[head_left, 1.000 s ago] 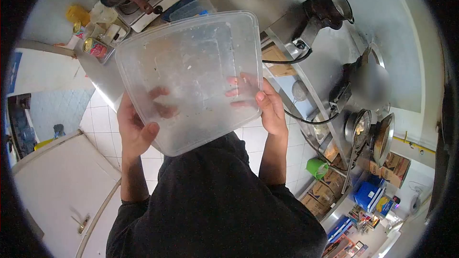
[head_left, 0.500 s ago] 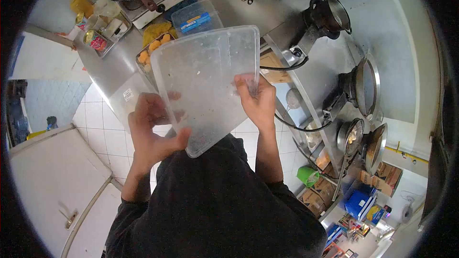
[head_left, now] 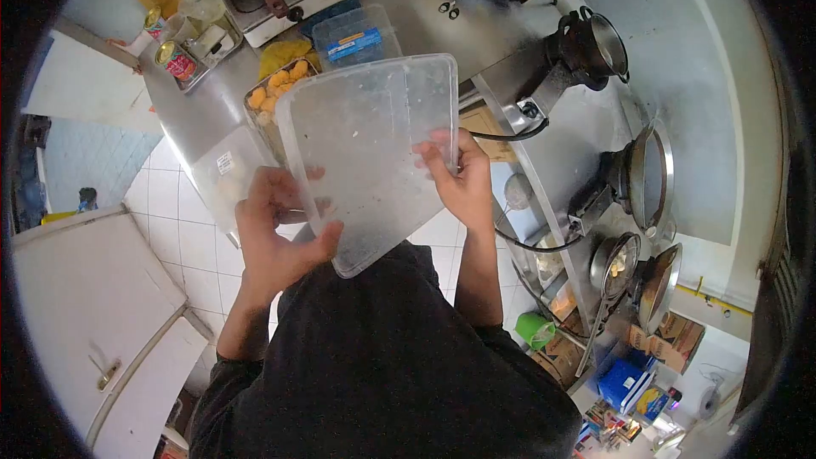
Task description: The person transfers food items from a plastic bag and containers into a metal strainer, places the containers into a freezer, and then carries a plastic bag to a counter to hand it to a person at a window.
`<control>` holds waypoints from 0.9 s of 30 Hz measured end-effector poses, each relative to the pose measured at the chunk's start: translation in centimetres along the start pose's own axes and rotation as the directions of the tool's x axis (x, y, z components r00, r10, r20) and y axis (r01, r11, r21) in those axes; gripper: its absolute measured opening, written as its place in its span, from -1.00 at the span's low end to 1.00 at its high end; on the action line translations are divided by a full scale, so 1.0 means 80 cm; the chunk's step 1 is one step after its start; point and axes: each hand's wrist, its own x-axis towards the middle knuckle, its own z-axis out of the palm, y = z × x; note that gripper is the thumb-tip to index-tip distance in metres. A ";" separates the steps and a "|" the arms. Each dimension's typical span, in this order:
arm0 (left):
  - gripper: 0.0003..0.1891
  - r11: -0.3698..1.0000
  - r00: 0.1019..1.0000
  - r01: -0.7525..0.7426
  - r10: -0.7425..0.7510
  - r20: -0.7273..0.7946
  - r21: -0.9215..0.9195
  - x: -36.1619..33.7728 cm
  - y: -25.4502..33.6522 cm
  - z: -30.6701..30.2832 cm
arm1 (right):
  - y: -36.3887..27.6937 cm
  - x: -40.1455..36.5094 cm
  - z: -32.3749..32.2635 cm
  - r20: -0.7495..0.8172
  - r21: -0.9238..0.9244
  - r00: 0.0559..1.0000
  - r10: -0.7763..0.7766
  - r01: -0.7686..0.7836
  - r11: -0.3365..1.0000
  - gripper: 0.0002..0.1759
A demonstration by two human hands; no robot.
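A person in a black shirt [head_left: 382, 357] holds a lid [head_left: 370, 153] in the middle of the frame, raised in front of the body and above the floor [head_left: 200, 242]. The lid is rectangular with rounded corners and a raised rim, made of cloudy, colourless plastic. It is tilted, its lower corner close to the shirt. Small pale specks and faint scuffs mark its face, and fingers show blurred through it.

The left hand [head_left: 280, 229] has its grip around the lid's left edge, thumb in front and fingertips behind. The right hand [head_left: 459, 178] has its grip closed on the right edge, thumb on the face and fingers behind.

Beyond the lid, in the upper left, the steel table [head_left: 200, 115] carries a tray of orange pieces [head_left: 276, 89], partly hidden by the lid. Just beside it are a yellow bag [head_left: 280, 54] and a clear box [head_left: 353, 34] with a blue label. A can [head_left: 176, 60] stands farther left. A black pot [head_left: 593, 47] is in the upper right, and a green bin [head_left: 534, 331] in the lower right.
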 end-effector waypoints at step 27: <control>-0.57 0.907 0.781 0.395 -0.414 -0.468 -0.144 -0.087 -0.360 -0.234 | 0.249 0.103 0.202 0.284 -0.645 0.955 0.084 0.125 0.754 -0.45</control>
